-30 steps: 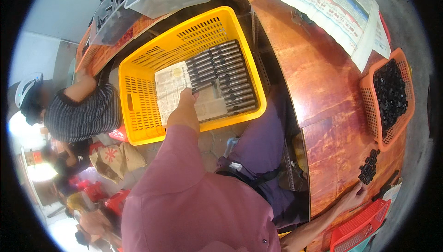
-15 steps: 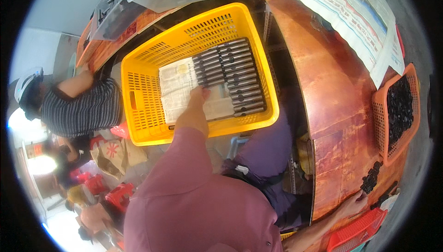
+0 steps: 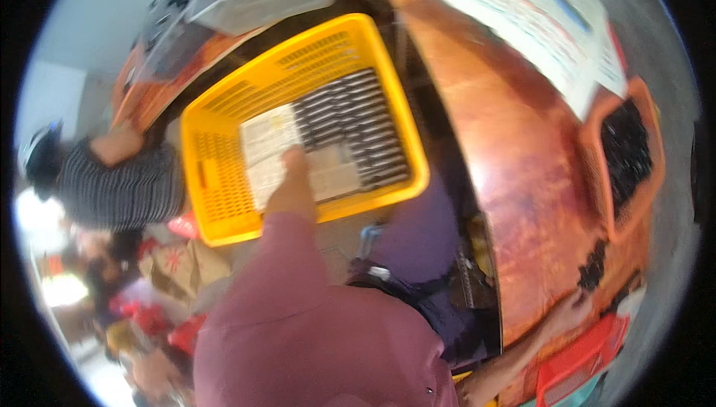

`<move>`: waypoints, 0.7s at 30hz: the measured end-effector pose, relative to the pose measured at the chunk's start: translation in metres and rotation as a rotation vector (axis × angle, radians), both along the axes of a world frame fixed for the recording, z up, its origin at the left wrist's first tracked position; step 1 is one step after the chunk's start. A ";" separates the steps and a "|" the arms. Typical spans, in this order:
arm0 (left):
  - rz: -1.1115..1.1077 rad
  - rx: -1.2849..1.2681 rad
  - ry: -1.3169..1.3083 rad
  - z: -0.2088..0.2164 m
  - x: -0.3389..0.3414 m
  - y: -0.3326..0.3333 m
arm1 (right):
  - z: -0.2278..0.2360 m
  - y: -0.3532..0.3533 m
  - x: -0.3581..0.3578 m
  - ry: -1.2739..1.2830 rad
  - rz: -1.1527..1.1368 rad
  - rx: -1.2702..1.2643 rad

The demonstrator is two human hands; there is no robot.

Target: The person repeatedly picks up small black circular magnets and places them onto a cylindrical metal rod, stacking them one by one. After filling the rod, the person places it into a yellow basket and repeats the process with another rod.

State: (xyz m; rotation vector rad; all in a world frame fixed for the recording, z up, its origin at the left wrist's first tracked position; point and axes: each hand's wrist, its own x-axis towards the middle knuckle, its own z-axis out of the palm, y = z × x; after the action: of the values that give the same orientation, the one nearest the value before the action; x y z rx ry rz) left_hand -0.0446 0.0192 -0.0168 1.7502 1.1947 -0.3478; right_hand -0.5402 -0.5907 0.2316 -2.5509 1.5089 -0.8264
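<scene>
My left hand [image 3: 293,165] reaches into a yellow plastic basket [image 3: 195,237], beside the near left end of the rods in it. Its fingers are smeared by motion, so any grip is unclear. Dark metal rods [image 3: 350,120] lie side by side in two rows on a printed paper sheet [image 3: 261,138] inside the basket. Far to the right, my right hand [image 3: 573,310] rests on the copper-coloured tabletop [image 3: 514,213], its fingertips close to a small pile of black parts [image 3: 593,267]. Blur hides whether those fingers hold a piece.
An orange basket of black parts [image 3: 628,155] stands on the right, with a red basket [image 3: 580,358] near my right forearm. Newspaper [image 3: 529,23] covers the far tabletop. Clear bins [image 3: 261,0] stand behind the yellow basket. A person in a striped shirt [image 3: 123,177] is at the left.
The whole view has shifted and blurred, with the yellow basket now further left in it. My left hand sits slightly further left along the paper. My right hand stays by the black pile.
</scene>
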 end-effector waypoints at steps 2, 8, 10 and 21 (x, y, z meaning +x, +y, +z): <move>-0.800 0.664 0.197 0.004 0.011 0.020 | 0.011 0.007 0.018 -0.026 0.012 0.064; -1.332 1.445 0.252 0.062 0.066 -0.027 | 0.023 0.017 0.031 -0.130 -0.016 -0.030; -0.794 0.711 -0.499 0.087 0.100 -0.036 | 0.028 0.014 0.041 -0.184 0.017 -0.035; -1.382 -0.367 -1.140 0.234 -0.109 -0.362 | 0.049 0.064 0.013 -0.510 0.145 0.150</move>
State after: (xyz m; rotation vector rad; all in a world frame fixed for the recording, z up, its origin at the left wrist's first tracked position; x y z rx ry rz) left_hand -0.1539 -0.3427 0.2169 1.7069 -0.9151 -0.2271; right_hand -0.5268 -0.5270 0.2810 -2.0928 1.1636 -1.1753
